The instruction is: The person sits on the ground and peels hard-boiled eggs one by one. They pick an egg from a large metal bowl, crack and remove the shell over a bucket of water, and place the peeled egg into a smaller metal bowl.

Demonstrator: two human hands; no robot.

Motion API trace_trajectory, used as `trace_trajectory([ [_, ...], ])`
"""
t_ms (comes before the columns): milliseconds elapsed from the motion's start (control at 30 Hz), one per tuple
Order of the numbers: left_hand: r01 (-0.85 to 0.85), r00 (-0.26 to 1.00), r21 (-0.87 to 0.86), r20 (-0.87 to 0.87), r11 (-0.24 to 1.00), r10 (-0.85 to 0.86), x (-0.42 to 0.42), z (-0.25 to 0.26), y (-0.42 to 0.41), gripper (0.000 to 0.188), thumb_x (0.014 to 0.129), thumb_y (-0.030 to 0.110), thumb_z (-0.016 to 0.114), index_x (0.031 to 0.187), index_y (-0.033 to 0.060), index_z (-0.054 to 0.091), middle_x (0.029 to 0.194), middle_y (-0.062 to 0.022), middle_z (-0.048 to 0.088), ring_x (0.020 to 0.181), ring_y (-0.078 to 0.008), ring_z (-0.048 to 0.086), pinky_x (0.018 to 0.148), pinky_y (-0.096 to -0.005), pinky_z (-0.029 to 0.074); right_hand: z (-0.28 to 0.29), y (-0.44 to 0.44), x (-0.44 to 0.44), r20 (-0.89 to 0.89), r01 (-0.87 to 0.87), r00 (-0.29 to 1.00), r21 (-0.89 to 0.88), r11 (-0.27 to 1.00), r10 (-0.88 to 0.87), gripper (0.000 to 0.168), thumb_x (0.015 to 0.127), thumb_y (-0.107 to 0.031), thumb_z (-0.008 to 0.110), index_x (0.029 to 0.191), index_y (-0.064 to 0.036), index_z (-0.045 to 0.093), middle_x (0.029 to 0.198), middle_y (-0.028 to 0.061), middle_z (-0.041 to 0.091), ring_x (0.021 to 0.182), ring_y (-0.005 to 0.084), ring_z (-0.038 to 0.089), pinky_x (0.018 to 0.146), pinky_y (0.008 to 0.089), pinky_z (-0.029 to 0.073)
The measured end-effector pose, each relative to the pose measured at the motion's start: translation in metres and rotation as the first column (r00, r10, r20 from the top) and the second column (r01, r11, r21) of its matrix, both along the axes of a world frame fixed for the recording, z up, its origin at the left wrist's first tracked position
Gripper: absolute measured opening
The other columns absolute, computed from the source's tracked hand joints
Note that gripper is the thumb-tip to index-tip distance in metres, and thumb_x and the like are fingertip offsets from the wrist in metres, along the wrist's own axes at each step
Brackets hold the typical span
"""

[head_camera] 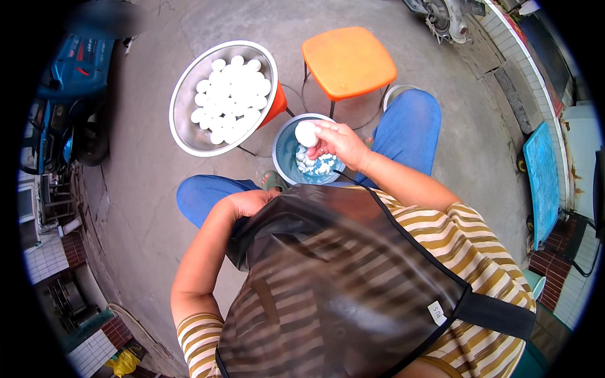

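My right hand holds a white egg between thumb and fingers. Below it stands a round blue basin with white eggshell pieces on its bottom. My left hand lies near my left knee; its fingers go out of sight behind the dark, see-through apron, so what they touch is hidden. Ahead and to the left, a large steel bowl holds many white eggs. This bowl rests on an orange stool.
Another orange stool stands just beyond the basin. Part of a pale bucket shows behind my right knee. A blue vehicle is at the left; a motorcycle wheel shows at top right. A blue platform cart leans along the right side.
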State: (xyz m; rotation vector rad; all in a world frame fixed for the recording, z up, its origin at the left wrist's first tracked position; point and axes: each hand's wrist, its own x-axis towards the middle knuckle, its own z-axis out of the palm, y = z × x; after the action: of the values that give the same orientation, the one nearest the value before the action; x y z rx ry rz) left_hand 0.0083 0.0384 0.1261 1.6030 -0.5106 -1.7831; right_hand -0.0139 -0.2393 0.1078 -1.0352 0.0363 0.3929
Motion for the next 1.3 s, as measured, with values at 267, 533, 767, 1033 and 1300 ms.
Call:
trace_trajectory([
  [267,-0.744,0.603,-0.206,0.203,0.636,0.772,0.02,0.031,-0.039,0.061,0.086,0.027,0.07,0.134,0.0023,0.044,0.117,-0.0077,0.056,0.102,-0.0152,0.057,0.084,-0.031,0.051,-0.004,0.006,-0.005,0.283,0.097,0.959,-0.372,0.923,0.013,0.037,0.098,-0.022,0.05,0.129,-0.003,0.054,0.098,0.0085,0.062,0.077,0.0145,0.064,0.072,0.0275,0.053],
  [533,-0.757,0.576,-0.255,0.177,0.602,0.798,-0.005,0.007,-0.088,0.06,0.087,0.034,0.07,0.13,0.0037,0.042,0.109,-0.0053,0.057,0.092,-0.0116,0.058,0.064,-0.0237,0.053,-0.005,0.004,-0.007,0.563,0.236,0.794,-0.631,0.739,0.228,0.034,0.093,-0.019,0.056,0.124,-0.004,0.059,0.102,0.0125,0.062,0.095,0.0243,0.063,0.082,0.0326,0.05],
  [767,-0.816,0.499,-0.332,0.009,0.474,0.866,-0.011,-0.013,-0.084,0.056,0.087,0.031,0.07,0.128,0.0027,0.044,0.106,-0.0049,0.059,0.091,-0.0105,0.059,0.061,-0.0218,0.05,0.001,0.007,-0.008,0.57,0.233,0.788,-0.623,0.747,0.23,0.032,0.091,-0.017,0.055,0.12,-0.005,0.061,0.102,0.0125,0.063,0.093,0.0249,0.063,0.081,0.0329,0.05],
  [1033,-0.833,0.467,-0.368,-0.069,0.413,0.882,-0.014,-0.012,-0.083,0.046,0.091,0.024,0.065,0.128,0.004,0.045,0.108,-0.004,0.059,0.092,-0.0103,0.059,0.063,-0.0217,0.05,-0.006,0.013,-0.008,0.638,0.355,0.761,-0.564,0.745,0.12,0.029,0.088,-0.015,0.054,0.114,-0.008,0.063,0.094,0.0127,0.062,0.083,0.0269,0.063,0.075,0.0346,0.051],
  [1300,-0.868,0.431,-0.355,-0.189,0.348,0.882,-0.013,-0.019,-0.08,0.041,0.094,0.018,0.06,0.129,0.0036,0.043,0.119,-0.0081,0.058,0.104,-0.0155,0.06,0.076,-0.0266,0.055,-0.006,0.011,-0.009,0.646,0.411,0.762,-0.524,0.746,0.034,0.03,0.085,-0.01,0.061,0.113,-0.002,0.062,0.104,0.0128,0.06,0.085,0.0226,0.062,0.073,0.0316,0.052],
])
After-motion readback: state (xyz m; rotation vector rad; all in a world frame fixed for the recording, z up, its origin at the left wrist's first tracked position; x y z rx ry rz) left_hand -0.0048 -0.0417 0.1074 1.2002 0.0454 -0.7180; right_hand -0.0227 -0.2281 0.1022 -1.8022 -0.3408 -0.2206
